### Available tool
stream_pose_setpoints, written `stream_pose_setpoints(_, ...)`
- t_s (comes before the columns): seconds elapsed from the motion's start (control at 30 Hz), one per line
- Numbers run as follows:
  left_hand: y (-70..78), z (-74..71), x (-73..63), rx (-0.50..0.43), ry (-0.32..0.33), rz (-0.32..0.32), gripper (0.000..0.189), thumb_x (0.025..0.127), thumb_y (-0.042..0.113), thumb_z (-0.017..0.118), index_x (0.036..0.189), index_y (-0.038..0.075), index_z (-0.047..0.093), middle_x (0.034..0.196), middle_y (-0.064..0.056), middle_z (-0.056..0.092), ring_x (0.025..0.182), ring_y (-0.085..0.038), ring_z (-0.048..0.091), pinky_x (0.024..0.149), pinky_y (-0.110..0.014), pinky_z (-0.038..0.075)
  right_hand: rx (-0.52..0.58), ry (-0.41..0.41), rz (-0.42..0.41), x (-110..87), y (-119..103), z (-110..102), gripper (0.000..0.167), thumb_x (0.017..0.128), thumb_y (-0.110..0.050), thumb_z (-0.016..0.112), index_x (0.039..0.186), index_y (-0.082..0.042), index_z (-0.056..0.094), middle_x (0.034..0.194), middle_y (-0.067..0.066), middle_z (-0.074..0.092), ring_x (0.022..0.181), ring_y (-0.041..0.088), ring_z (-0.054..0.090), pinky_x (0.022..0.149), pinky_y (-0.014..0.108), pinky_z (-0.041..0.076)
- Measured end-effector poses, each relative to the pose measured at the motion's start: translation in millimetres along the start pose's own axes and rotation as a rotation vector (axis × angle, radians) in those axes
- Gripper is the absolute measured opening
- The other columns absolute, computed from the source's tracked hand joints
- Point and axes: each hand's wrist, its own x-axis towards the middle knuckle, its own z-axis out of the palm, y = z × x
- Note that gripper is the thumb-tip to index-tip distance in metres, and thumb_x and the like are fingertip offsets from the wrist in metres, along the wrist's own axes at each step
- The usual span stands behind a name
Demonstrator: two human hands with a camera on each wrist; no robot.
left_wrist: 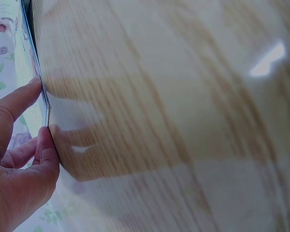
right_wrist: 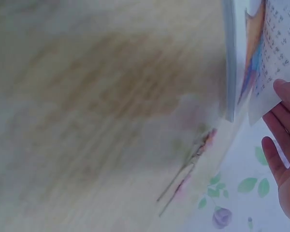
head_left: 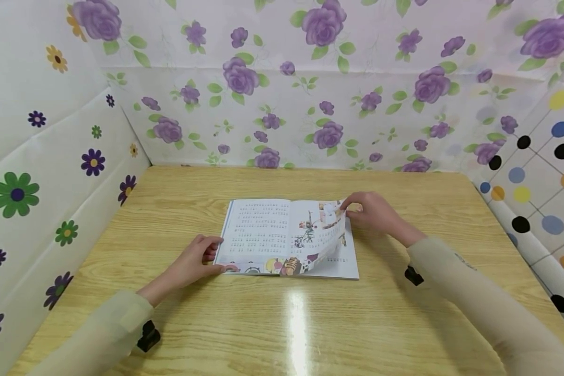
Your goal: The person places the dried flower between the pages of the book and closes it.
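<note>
An open book with printed text and coloured pictures lies on the wooden table. Its right-hand page is lifted and curves up off the pages beneath. My right hand pinches that page near its upper outer corner. In the right wrist view, thumb and forefinger hold the page while the other fingers of the right hand extend below. My left hand rests at the book's lower left, thumb and fingertips touching its edge. The left wrist view has the left hand against the book's thin edge.
The wooden table extends around the book on all sides. A floral sheet hangs behind the table's far edge. Patterned sheets stand along the left and right. A dark wrist device sits beneath the left sleeve.
</note>
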Motion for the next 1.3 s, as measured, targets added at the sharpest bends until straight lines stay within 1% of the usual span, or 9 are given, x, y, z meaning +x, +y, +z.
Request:
stream_pose_setpoints(0.23,1.0,-0.5,-0.1,0.000,0.003,-0.001,0.065,0.083,0.019,0.081,0.136,-0.005,0.051,0.110,-0.014,0.051,0.095,-0.019,0.047,0.078,-0.023,0.046,-0.009,0.027,-0.031,12.2,0.0,-7.3,0.016,0.088,-0.008,0.073,0.104,-0.009,0.075,0.108,0.010,0.075,0.106,0.033,0.068,0.092,0.049,0.053)
stream_pose_setpoints(0.4,3.5,-1.1,-1.3,-0.005,0.000,-0.013,0.065,0.083,0.018,0.080,0.136,-0.005,0.051,0.111,-0.014,0.051,0.096,-0.020,0.048,0.079,-0.023,0.047,-0.001,0.042,-0.038,21.8,-6.0,-14.5,0.017,0.090,-0.007,0.070,0.107,-0.009,0.073,0.110,0.011,0.073,0.108,0.034,0.066,0.093,0.049,0.053)
stream_pose_setpoints(0.67,3.5,-0.4,-1.1,-0.013,0.000,-0.012,0.066,0.083,0.017,0.080,0.137,-0.006,0.050,0.112,-0.016,0.051,0.096,-0.020,0.049,0.080,-0.026,0.049,-0.027,0.138,-0.106,37.3,-19.1,-22.8,0.014,0.092,-0.004,0.068,0.105,-0.010,0.071,0.108,0.009,0.070,0.104,0.028,0.065,0.090,0.046,0.053)
stream_pose_setpoints(0.8,3.7,0.0,-1.5,-0.022,0.001,-0.006,0.066,0.083,0.017,0.080,0.137,-0.006,0.050,0.113,-0.017,0.051,0.097,-0.021,0.050,0.081,-0.026,0.049,-0.038,0.167,-0.133,45.3,-27.9,-26.6,0.013,0.092,-0.006,0.068,0.103,-0.011,0.070,0.107,0.008,0.070,0.104,0.028,0.065,0.089,0.046,0.053)
stream_pose_setpoints(0.93,3.9,0.9,-2.1,-0.018,0.009,-0.009,0.066,0.082,0.016,0.081,0.137,-0.005,0.050,0.112,-0.015,0.051,0.096,-0.020,0.050,0.081,-0.026,0.049,-0.055,0.187,-0.169,55.4,-38.6,-29.1,0.011,0.091,-0.008,0.070,0.102,-0.013,0.070,0.107,0.007,0.070,0.103,0.027,0.064,0.088,0.044,0.053)
stream_pose_setpoints(1.03,3.4,1.3,-2.3,-0.012,0.018,0.005,0.066,0.082,0.016,0.081,0.136,-0.006,0.051,0.110,-0.015,0.051,0.095,-0.020,0.049,0.079,-0.026,0.049,-0.051,0.198,-0.199,64.5,-46.6,-29.4,0.010,0.092,-0.009,0.070,0.101,-0.013,0.070,0.104,0.006,0.070,0.102,0.025,0.065,0.087,0.043,0.052)
stream_pose_setpoints(1.17,3.7,0.9,-2.6,-0.018,0.017,0.009,0.066,0.082,0.016,0.081,0.136,-0.006,0.050,0.112,-0.017,0.051,0.096,-0.020,0.050,0.080,-0.027,0.050,-0.030,0.223,-0.259,77.7,-58.7,-27.8,0.008,0.092,-0.011,0.069,0.100,-0.013,0.070,0.102,0.006,0.070,0.100,0.025,0.065,0.087,0.042,0.053)
stream_pose_setpoints(1.3,5.4,-0.1,-2.1,-0.016,0.009,-0.001,0.066,0.083,0.018,0.080,0.137,-0.006,0.050,0.113,-0.016,0.051,0.097,-0.020,0.050,0.081,-0.027,0.049,0.003,0.254,-0.322,90.8,-73.6,-23.0,0.007,0.093,-0.011,0.069,0.100,-0.011,0.071,0.101,0.007,0.072,0.100,0.025,0.065,0.090,0.042,0.052)
